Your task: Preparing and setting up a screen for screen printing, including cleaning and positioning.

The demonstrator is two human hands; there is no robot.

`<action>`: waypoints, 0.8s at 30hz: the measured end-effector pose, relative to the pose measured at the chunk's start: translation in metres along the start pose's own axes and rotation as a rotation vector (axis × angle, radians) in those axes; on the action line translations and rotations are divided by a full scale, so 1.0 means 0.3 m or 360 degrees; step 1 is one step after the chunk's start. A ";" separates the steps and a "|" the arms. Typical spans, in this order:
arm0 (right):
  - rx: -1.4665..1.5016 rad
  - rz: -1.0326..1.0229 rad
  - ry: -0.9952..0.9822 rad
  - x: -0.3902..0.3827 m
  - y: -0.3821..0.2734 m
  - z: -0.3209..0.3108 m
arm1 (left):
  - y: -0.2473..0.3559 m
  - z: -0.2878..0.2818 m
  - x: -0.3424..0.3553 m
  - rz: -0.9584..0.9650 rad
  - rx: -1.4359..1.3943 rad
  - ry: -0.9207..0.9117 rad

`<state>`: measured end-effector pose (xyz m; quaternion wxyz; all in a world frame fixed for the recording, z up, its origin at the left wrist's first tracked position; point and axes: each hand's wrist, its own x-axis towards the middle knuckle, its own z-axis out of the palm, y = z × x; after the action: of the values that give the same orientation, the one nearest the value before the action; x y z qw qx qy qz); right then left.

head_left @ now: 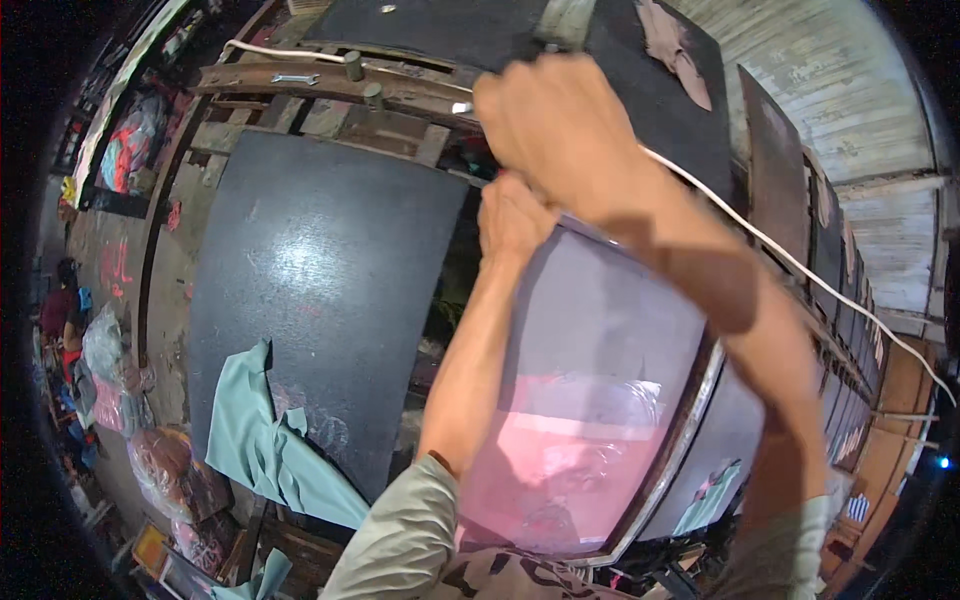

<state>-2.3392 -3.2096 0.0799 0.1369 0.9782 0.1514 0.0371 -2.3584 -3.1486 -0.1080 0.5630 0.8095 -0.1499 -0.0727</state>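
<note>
In front of me is a framed printing screen (pixel 606 300), grey at its far part and pink with clear tape at its near part. Its metal edge runs down the right side. My left hand (pixel 512 222) is closed at the screen's far left corner, its fingertips partly hidden. Just beyond it, my right hand (pixel 562 122) is closed in a fist over the wooden rail (pixel 420 98), slightly smeared by motion. What the right fingers hold is hidden. A small shiny metal piece (pixel 461 107) shows beside that fist.
A dark board (pixel 320 270) lies left, with green cloth (pixel 265 440) draped over its near corner. A wrench (pixel 296 79) rests on the rail near metal pegs (pixel 354 66). A white cable (pixel 790 258) crosses behind my right arm. Bagged bundles (pixel 170 470) sit left on the floor.
</note>
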 end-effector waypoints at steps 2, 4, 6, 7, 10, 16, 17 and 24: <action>0.0267 0.0462 0.0170 -0.277 -0.105 0.031 | 0.000 -0.009 0.000 -0.0072 -0.0039 -0.0108; 0.1104 0.0711 0.0124 -0.597 -0.225 0.075 | 0.017 -0.010 0.001 -0.0114 0.0202 -0.0134; 0.1565 0.0987 0.0355 -0.953 -0.411 0.121 | 0.030 -0.020 -0.010 -0.0003 0.0208 -0.0106; 0.1508 0.1260 0.0242 -1.128 -0.508 0.136 | 0.035 -0.027 -0.017 0.0099 0.0221 -0.0084; 0.1526 0.2422 0.0343 -1.588 -0.804 0.161 | 0.023 -0.082 -0.134 0.0304 0.0431 -0.0138; 0.0594 0.2398 0.0239 -2.127 -1.139 0.111 | -0.049 -0.448 -0.882 0.0254 0.0698 -0.0366; 0.0647 0.2377 0.0212 -2.155 -1.167 0.107 | -0.041 -0.527 -1.039 0.0160 0.0682 -0.0427; 0.1131 0.2525 0.0298 -2.130 -1.221 0.110 | -0.002 -0.770 -1.514 -0.0284 0.0601 -0.0486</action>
<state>-3.0481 -3.0782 -0.0739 -0.2554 0.7727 -0.5609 0.1523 -2.7213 -2.7955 -0.0496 0.3641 0.8899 -0.1721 -0.2142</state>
